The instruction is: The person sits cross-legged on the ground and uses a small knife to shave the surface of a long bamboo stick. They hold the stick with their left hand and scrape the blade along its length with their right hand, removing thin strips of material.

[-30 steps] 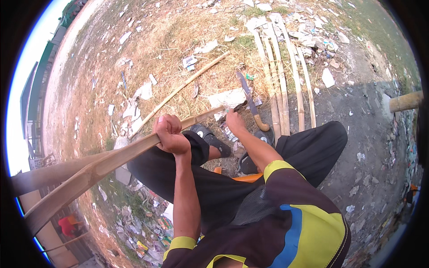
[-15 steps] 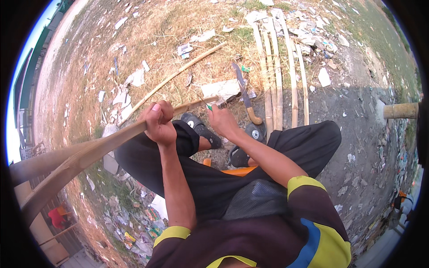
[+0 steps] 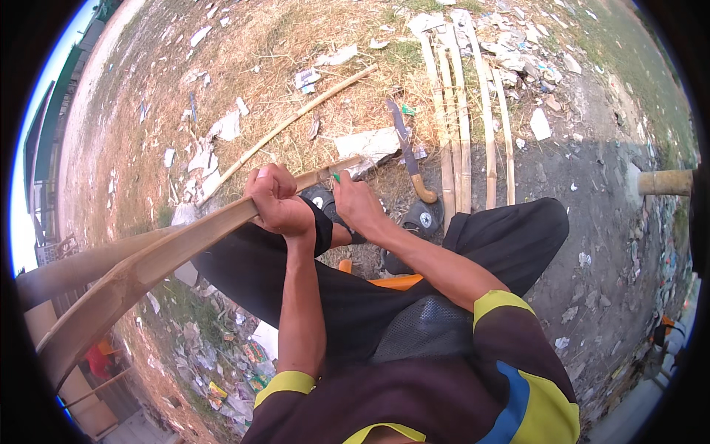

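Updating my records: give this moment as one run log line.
Left hand: gripping split bamboo strip | Right hand: near strip's far end, holding small green item, kind unclear | Ground: wooden-handled machete, loose bamboo strips

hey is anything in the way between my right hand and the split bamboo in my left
Nothing visible blocks it: the right hand is close by the split bamboo's far end, with only a small green object, too small to identify, at its fingertips. The machete lies apart, on the ground.
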A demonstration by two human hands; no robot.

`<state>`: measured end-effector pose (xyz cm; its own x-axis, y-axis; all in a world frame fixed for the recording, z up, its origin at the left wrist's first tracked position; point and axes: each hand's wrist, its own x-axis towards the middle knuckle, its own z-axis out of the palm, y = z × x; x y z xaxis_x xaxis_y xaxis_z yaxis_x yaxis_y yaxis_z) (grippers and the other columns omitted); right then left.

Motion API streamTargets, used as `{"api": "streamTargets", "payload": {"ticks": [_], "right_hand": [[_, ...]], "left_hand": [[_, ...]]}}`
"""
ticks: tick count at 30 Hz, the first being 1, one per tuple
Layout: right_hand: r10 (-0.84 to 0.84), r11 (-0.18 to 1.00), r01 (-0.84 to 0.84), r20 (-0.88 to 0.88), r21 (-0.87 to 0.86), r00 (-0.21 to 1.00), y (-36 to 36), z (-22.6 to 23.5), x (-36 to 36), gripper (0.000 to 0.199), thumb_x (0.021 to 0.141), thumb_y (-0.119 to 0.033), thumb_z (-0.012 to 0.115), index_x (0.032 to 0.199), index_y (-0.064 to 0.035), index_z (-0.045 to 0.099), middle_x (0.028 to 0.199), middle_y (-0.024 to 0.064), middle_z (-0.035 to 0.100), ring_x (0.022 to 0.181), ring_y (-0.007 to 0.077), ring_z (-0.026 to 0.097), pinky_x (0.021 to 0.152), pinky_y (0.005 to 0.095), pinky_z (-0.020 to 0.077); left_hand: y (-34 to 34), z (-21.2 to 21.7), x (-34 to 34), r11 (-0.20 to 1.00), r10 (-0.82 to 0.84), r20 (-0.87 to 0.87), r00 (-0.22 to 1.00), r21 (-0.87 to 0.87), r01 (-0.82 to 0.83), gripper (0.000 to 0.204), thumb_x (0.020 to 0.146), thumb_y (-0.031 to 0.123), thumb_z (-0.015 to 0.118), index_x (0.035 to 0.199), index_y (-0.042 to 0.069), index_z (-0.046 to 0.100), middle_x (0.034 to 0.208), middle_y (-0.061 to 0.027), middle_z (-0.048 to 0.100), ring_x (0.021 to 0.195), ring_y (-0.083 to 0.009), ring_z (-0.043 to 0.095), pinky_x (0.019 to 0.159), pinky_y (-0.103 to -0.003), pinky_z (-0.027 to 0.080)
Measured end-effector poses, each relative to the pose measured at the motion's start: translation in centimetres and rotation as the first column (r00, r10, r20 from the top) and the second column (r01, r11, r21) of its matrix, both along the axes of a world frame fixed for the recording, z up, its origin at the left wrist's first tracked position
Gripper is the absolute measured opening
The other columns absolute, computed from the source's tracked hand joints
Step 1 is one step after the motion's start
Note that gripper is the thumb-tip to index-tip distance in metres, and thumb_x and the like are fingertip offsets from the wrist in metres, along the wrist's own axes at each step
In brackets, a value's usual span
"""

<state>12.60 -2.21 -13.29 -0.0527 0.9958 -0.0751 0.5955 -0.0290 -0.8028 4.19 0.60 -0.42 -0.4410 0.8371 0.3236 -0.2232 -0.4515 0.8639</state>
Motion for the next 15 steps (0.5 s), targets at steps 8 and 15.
{"api": "streamTargets", "payload": {"ticks": [8, 15], "right_hand": [[0.008, 0.999, -0.008, 0.01, -0.048, 1.0, 0.2, 0.7, 0.1, 0.028, 0.095, -0.024, 0.047, 0.094, 0.0037, 0.047, 0.065, 0.03, 0.059, 0.066, 0.0488, 0.061, 0.06, 0.056, 0.0484], [0.007, 1.0, -0.006, 0.08, -0.014, 0.997, 1.7, -1.9, 1.0, 0.027, 0.095, -0.022, 0.045, 0.094, 0.0044, 0.048, 0.069, 0.0306, 0.061, 0.07, 0.0487, 0.062, 0.062, 0.0546, 0.0503]], "left_hand": [[0.0, -0.2, -0.7, 0.999, -0.016, 0.004, 1.0, -0.028, 0.017, 0.033, 0.088, 0.012, 0.04, 0.058, 0.01, 0.026, 0.05, 0.0019, 0.023, 0.044, -0.0073, 0.019, 0.043, -0.026, 0.015], [1.3, 0.3, -0.5, 0.998, 0.036, -0.028, 0.999, -0.05, -0.037, 0.033, 0.087, 0.012, 0.037, 0.058, 0.013, 0.02, 0.051, 0.0022, 0.017, 0.045, -0.0079, 0.015, 0.043, -0.027, 0.013]]}}
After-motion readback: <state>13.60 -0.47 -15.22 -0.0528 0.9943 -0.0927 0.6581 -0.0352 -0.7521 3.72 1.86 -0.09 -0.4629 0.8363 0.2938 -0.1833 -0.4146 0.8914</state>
